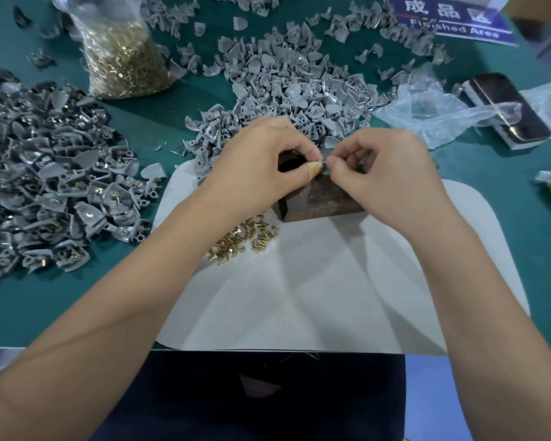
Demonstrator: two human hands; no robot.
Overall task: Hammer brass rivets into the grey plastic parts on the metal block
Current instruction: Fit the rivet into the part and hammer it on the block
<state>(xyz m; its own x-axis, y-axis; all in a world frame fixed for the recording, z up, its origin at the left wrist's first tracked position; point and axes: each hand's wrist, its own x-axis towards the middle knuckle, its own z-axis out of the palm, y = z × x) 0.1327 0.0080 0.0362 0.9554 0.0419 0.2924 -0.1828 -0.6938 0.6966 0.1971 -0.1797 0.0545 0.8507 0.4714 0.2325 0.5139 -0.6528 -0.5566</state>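
Both hands meet fingertip to fingertip just above the block point(318, 198), the left hand point(261, 167) and right hand point(379, 173) together pinching a small grey part point(323, 161), its long axis hidden, equally near both.

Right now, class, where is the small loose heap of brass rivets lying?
In the head view, the loose rivets lie on the white mat, just in front of and left of the metal block, under the left forearm.
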